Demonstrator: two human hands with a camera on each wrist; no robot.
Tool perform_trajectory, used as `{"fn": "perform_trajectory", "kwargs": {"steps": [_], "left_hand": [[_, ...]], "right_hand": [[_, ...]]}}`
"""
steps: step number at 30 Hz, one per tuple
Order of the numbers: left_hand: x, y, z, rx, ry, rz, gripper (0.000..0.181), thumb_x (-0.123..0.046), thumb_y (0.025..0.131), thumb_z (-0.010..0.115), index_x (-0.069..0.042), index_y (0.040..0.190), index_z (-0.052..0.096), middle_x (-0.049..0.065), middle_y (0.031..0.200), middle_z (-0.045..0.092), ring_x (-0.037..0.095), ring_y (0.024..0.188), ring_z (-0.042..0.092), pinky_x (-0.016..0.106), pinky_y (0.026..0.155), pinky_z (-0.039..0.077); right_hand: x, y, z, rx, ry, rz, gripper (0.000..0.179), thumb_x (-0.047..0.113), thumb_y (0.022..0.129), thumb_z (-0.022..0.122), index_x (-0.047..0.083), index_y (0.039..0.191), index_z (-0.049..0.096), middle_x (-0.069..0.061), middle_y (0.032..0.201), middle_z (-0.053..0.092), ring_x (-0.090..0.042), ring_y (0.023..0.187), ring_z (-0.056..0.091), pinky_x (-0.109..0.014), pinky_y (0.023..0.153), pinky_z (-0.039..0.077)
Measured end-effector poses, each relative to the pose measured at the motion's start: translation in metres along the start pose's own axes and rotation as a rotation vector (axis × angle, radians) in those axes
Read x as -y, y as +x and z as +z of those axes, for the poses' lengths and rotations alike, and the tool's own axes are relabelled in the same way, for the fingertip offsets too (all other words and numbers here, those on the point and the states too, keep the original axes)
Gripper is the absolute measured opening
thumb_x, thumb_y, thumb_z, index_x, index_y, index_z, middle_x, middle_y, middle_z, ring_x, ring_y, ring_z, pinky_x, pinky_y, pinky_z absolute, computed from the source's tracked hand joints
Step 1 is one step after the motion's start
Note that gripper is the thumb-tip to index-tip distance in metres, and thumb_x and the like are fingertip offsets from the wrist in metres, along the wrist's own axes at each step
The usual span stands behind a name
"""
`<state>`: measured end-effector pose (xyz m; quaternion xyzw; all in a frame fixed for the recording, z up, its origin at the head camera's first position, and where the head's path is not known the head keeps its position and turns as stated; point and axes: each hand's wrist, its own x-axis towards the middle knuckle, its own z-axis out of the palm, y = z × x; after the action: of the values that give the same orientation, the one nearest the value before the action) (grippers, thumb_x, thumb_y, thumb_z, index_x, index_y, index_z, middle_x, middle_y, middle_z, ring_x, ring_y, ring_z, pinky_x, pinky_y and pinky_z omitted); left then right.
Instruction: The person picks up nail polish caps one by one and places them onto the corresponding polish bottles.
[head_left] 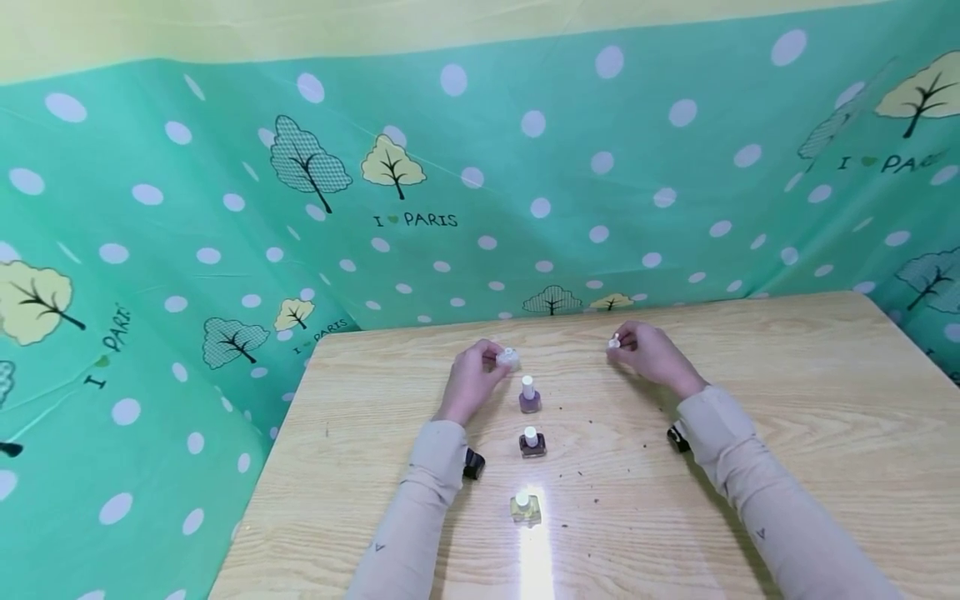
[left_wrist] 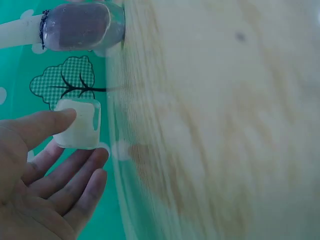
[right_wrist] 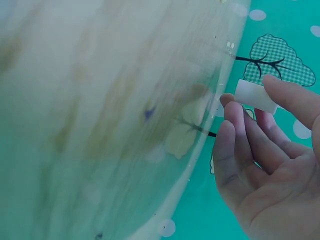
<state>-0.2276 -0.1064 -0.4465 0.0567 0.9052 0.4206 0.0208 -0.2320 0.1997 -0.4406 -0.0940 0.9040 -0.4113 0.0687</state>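
My left hand (head_left: 472, 379) pinches a small whitish nail polish bottle (head_left: 508, 359) near the back of the table. In the left wrist view the thumb presses one face of that bottle (left_wrist: 77, 125), with fingertips behind it. Off to the right, my right hand (head_left: 651, 357) pinches a white nail polish cap (head_left: 614, 342) between thumb and fingers. The right wrist view shows the cap (right_wrist: 254, 96) as a short white cylinder; any brush on it cannot be made out. Bottle and cap are apart. Closest to the left hand stands a purple nail polish bottle (head_left: 529, 402) with a white cap.
A dark nail polish bottle (head_left: 532, 445) and a yellowish one (head_left: 526, 508) stand nearer the front, in a rough line with the purple one. The wooden table (head_left: 810, 400) bears small dark specks. Behind it hangs a green dotted cloth (head_left: 480, 242).
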Motion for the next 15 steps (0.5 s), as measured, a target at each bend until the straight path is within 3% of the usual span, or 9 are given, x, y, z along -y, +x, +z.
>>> {"fn": "perform_trajectory", "kwargs": {"steps": [6,15], "left_hand": [[0.001,-0.004,-0.004,-0.016,-0.035,-0.007,0.029,-0.015,0.089,0.073,-0.003,0.114,0.063,0.012,0.11,0.069,0.023,0.1,0.067,0.034,0.092,0.056],[-0.001,-0.014,-0.009,-0.05,-0.026,0.03,0.027,-0.018,0.089,0.074,-0.007,0.112,0.065,0.007,0.106,0.069,0.021,0.097,0.066,0.034,0.089,0.056]], "right_hand": [[0.002,-0.004,-0.001,0.004,0.0,0.019,0.026,0.012,0.096,0.065,-0.006,0.11,0.055,-0.019,0.098,0.066,-0.026,0.082,0.065,-0.031,0.069,0.056],[0.012,-0.013,-0.004,0.018,-0.017,-0.019,0.022,0.018,0.095,0.067,0.0,0.105,0.061,-0.013,0.096,0.065,-0.025,0.08,0.062,-0.031,0.068,0.055]]}}
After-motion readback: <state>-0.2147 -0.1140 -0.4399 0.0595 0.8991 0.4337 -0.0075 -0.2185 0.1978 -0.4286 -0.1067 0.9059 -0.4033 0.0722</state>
